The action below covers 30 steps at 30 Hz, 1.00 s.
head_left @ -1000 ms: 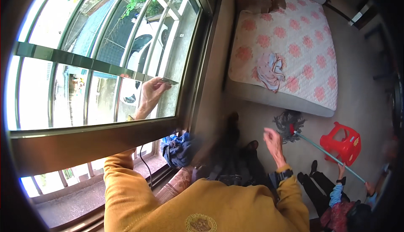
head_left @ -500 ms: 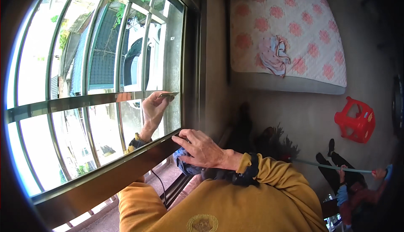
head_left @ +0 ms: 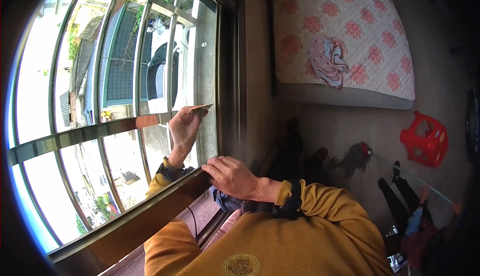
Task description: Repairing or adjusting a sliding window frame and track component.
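My left hand (head_left: 184, 132) is on the far side of the brown window frame (head_left: 135, 216), near the window bars (head_left: 102, 96). A thin, flat, pointed piece (head_left: 201, 108), perhaps a scraper blade or card, is pinched between its thumb and fingers. Its tip lies close to the grey ledge (head_left: 206, 66) at the window's right side. My right hand (head_left: 232, 176) rests at the frame's right end, fingers curled over the edge. Part of my left forearm is hidden behind the frame.
A bed with a flowered quilt (head_left: 340, 6) holds a crumpled pink cloth (head_left: 327, 63). Right of me stand a red plastic stool (head_left: 425, 140) and another person (head_left: 422, 226) with a mop (head_left: 356, 160) on the floor. A dark cable (head_left: 193, 221) hangs below the frame.
My left hand has risen slightly with the thin piece, whose tilt has changed. The fingers of my right hand have curled in more on the frame. The other person's mop has shifted.
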Motion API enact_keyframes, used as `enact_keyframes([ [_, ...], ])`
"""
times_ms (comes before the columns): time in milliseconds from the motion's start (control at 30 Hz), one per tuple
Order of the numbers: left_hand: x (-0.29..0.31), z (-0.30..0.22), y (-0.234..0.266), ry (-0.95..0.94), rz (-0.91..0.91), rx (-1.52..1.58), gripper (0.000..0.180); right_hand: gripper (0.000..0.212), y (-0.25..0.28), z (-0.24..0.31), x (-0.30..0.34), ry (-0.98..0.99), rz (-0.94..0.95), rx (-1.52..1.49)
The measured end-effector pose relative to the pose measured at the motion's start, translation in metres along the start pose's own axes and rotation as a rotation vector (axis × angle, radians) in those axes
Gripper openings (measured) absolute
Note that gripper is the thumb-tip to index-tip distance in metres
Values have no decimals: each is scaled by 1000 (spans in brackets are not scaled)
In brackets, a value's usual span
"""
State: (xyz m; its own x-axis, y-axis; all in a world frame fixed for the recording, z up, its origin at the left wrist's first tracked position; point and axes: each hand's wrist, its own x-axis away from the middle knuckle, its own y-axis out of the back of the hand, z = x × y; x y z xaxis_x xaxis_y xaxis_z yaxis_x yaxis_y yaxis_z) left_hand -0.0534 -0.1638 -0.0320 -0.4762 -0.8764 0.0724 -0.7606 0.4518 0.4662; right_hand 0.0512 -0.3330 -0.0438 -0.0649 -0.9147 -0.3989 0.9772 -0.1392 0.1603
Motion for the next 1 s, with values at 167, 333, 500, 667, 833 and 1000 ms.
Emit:
enact_keyframes([
  [167,-8,0,-1,4,-19,-72,9,31,-2,-3,1,-10,22,23],
  [333,-17,-7,-8,-5,-37,-61,8,27,-3,-5,1,3,1,19],
  [500,-33,2,-10,-63,-61,-28,11,26,-1,-5,0,16,-3,2],
  [667,-49,6,-16,-79,-62,-29,13,22,3,-4,-3,31,-1,10],
  [833,-54,-3,-16,-53,-80,-184,13,22,3,-2,-4,35,18,9],
  [1000,-57,-1,-12,-51,-85,-272,9,21,1,-2,-4,22,26,3],
])
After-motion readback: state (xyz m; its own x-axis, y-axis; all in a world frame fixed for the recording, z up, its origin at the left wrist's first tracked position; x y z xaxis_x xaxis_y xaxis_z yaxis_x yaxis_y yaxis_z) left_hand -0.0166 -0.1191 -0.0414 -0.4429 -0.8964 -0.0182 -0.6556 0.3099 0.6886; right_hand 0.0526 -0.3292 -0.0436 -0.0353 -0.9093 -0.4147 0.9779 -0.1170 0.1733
